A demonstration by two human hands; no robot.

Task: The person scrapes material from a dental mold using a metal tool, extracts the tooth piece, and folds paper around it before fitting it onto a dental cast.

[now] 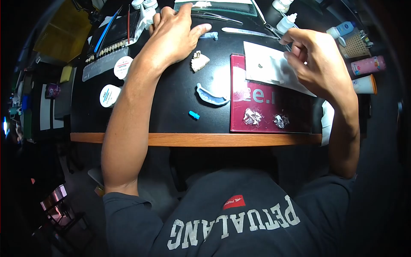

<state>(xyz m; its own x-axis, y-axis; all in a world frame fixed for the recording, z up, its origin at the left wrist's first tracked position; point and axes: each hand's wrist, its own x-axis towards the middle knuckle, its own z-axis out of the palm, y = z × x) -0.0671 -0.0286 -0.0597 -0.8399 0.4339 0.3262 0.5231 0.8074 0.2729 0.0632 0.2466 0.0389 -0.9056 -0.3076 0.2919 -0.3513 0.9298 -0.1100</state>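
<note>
My left hand (173, 36) reaches over the far left of the desk, thumb apart from the fingers, fingertips by a glass slab (233, 7) bearing white material. Metal tweezers (216, 17) lie near it, with a small blue-grey piece (209, 36) below the thumb. My right hand (319, 58) is curled, with its fingers pinched on a thin metal tool (274, 31) whose kind I cannot make out. Beneath that hand lies white paper (267, 64) with a small dark speck, on a maroon book (269, 109). A cream dental cast (199, 62) and a blue curved mould (212, 97) stand between my arms.
Two white tubs (110, 95) stand beside my left forearm, near a tooth shade guide (112, 50). A metal spatula (248, 32) lies at the back. A dropper bottle (287, 22) and pink bottle (368, 64) are on the right. Crumpled foil bits (252, 116) lie on the book.
</note>
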